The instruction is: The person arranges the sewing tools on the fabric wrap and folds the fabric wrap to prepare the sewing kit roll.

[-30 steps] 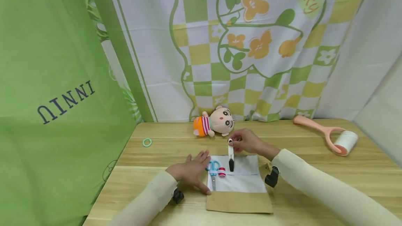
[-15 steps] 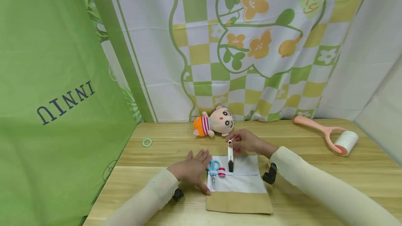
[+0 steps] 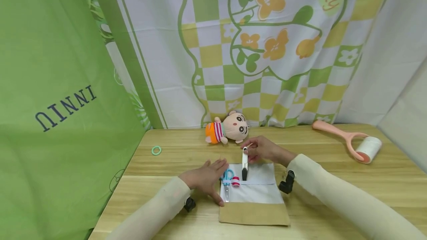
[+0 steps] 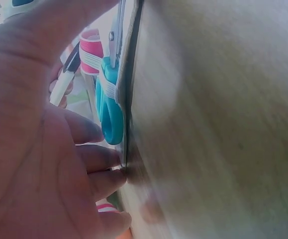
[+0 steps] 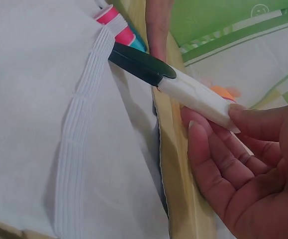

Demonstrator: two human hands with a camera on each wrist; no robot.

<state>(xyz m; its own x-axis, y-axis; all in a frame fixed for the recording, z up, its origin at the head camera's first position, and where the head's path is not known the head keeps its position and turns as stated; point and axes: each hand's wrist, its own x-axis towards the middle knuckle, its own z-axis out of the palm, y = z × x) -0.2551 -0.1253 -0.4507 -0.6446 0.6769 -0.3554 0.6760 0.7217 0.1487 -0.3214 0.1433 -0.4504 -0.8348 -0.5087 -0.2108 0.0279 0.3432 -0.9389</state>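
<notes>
A tan cloth pouch (image 3: 255,214) lies unfolded, its white lining crossed by a ribbed elastic band (image 5: 74,144). Blue-handled scissors (image 3: 227,176) and a spool of red thread (image 3: 235,181) sit under the band at its left end. My right hand (image 3: 261,149) pinches the pale end of a slim white tool with a black end (image 5: 193,94); its exact kind I cannot tell. In the right wrist view that black end lies right at the band, beside the spool. My left hand (image 3: 207,180) rests with spread fingers along the pouch's left edge, close to the scissors.
A plush doll (image 3: 230,128) lies behind the pouch against the patterned curtain (image 3: 267,55). On the wooden table are a green ring (image 3: 156,150) at the left and a pink-handled lint roller (image 3: 347,140) at the back right. A green cloth (image 3: 66,158) hangs along the left side.
My right hand and the white tool have shifted only slightly over the lining. My left hand has moved a little along the pouch's edge, its fingertips now nearer the scissor handles.
</notes>
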